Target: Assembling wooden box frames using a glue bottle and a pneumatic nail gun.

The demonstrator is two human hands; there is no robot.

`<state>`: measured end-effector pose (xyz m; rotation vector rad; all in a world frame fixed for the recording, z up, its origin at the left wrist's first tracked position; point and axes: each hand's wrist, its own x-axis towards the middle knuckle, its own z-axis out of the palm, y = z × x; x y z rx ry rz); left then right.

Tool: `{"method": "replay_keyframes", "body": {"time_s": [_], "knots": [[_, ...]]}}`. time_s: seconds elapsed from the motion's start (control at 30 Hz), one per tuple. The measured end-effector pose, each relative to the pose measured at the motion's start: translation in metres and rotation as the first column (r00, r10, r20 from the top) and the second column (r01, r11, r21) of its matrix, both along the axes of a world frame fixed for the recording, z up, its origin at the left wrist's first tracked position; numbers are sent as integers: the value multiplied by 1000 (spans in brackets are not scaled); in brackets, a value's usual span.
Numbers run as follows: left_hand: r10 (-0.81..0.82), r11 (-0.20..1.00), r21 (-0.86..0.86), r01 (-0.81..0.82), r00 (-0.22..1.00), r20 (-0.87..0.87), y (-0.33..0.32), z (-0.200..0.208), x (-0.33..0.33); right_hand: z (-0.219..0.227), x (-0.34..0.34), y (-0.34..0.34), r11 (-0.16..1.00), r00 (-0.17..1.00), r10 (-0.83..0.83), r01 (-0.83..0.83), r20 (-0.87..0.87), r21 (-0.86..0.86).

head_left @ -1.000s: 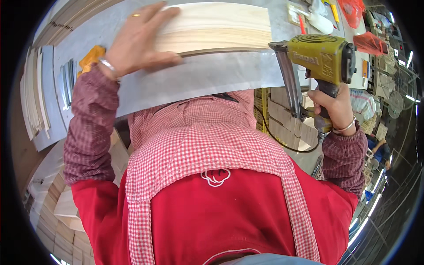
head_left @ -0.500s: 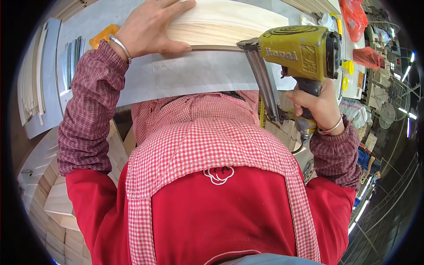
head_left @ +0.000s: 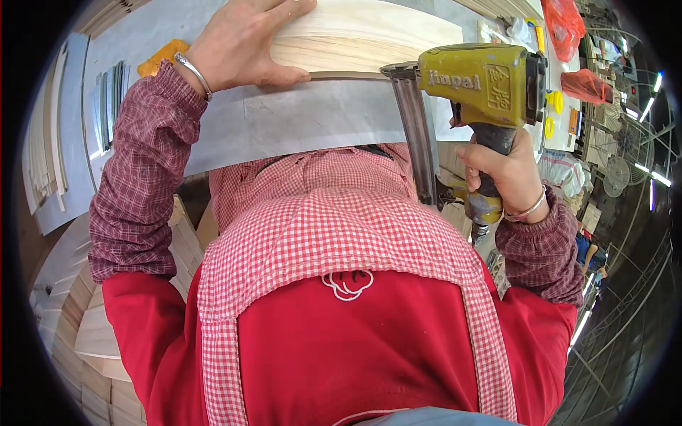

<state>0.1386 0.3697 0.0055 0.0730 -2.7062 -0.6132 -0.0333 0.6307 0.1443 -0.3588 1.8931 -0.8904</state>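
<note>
My left hand (head_left: 249, 44) lies on a pale wooden board (head_left: 355, 41), gripping it with the thumb along its near edge; the fingertips run toward the picture's upper rim. In my right hand (head_left: 508, 167) is a yellow-green pneumatic nail gun (head_left: 472, 79), fingers wrapped around its dark handle. The gun's nose is at the near edge of the board, toward its right end; whether it presses on the wood I cannot tell. Its long metal magazine (head_left: 415, 135) slants down toward my apron. The board rests on a grey metal-topped table (head_left: 298, 117).
Thin grey strips (head_left: 106, 99) and an orange-yellow cloth-like thing (head_left: 162, 58) lie left of my left hand. Long wooden slats (head_left: 44, 142) stand at the far left. Red plastic bags (head_left: 563, 28) and yellow rings (head_left: 553, 103) are at the right. Wooden pieces (head_left: 96, 330) sit at the lower left.
The view has shifted slightly. Both hands keep their holds, and the nail gun's nose stays by the board's near edge.
</note>
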Motion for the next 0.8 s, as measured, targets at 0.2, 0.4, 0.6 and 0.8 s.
{"method": "replay_keyframes", "body": {"time_s": [0.2, 0.4, 0.6, 0.8], "knots": [[45, 999, 3, -45, 999, 17, 6, -1, 4, 2, 0, -6, 991, 987, 131, -127, -94, 47], [169, 965, -236, -112, 956, 238, 34, 19, 9, 7, 2, -2, 994, 976, 105, -101, -188, 32], [150, 961, -259, -93, 966, 209, 56, 35, 17, 10, -1, 0, 997, 970, 67, -75, -232, -29], [119, 966, -248, -67, 973, 198, 64, 41, 21, 11, 4, 4, 998, 971, 53, -62, -234, -32]]}}
